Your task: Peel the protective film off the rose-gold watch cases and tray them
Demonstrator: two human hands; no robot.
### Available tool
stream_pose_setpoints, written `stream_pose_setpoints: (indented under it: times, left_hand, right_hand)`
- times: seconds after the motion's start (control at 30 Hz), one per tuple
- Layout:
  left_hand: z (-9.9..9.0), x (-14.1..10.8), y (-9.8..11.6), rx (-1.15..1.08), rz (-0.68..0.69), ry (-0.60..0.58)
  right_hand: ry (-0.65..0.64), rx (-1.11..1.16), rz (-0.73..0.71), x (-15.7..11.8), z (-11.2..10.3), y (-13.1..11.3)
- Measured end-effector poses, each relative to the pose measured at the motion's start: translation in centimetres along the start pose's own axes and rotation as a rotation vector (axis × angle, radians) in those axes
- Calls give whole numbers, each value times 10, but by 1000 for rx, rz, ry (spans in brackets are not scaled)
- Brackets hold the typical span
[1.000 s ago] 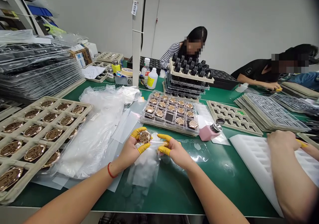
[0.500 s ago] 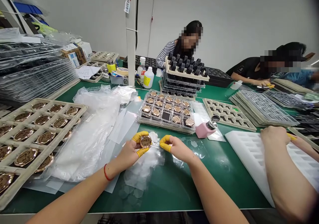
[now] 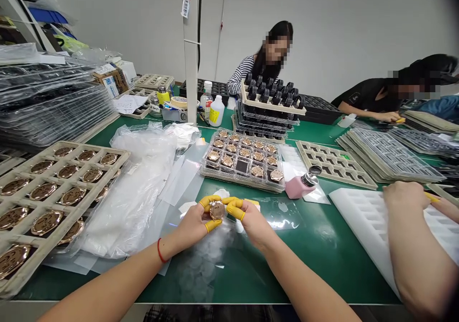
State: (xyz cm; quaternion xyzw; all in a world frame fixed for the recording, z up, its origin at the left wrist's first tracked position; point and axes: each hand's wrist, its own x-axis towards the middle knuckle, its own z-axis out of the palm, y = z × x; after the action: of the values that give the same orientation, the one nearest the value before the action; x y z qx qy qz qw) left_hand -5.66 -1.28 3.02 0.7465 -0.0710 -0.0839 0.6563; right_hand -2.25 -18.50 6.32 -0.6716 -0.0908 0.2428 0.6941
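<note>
My left hand (image 3: pixel 195 220), with yellow finger cots, grips a rose-gold watch case (image 3: pixel 217 210) upright, its marked back turned toward me. My right hand (image 3: pixel 247 213), also in finger cots, has its fingertips pinched at the right edge of the case; what they pinch is too small to make out. The case back looks paler and hazy. Beneath my hands lie translucent round films (image 3: pixel 201 264) and a clear sheet (image 3: pixel 283 213). Beyond them, a clear tray (image 3: pixel 211 173) holds several rose-gold watch cases, with one dark pocket bare.
A beige tray (image 3: pixel 115 169) of watch cases stands left, beside plastic bags (image 3: pixel 125 207). A pink pump bottle (image 3: pixel 299 187) stands right of the clear tray. Close right, another person's arm (image 3: pixel 412 245) reaches over white foam (image 3: pixel 353 217). Two co-workers sit across the table.
My right hand has moved left from the films to the watch case. The case has shifted slightly right, and its back looks hazier. The view has shifted a little.
</note>
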Motion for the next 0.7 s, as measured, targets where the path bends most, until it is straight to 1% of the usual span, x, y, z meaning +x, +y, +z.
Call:
stream_pose_setpoints:
  times: [0.1,0.2,0.6,0.7]
  left_hand:
    - [2,-3,2,0,6,-35]
    - [3,-4,1,-15,-3,-35]
    - [3,-4,3,0,11,-27]
    - [2,-4,3,7,6,-24]
  right_hand:
    - [-22,61,15,0,6,1]
    - [-21,73,14,0,7,2]
    - [-20,50,1,0,9,3]
    - [5,33,7,0,9,3]
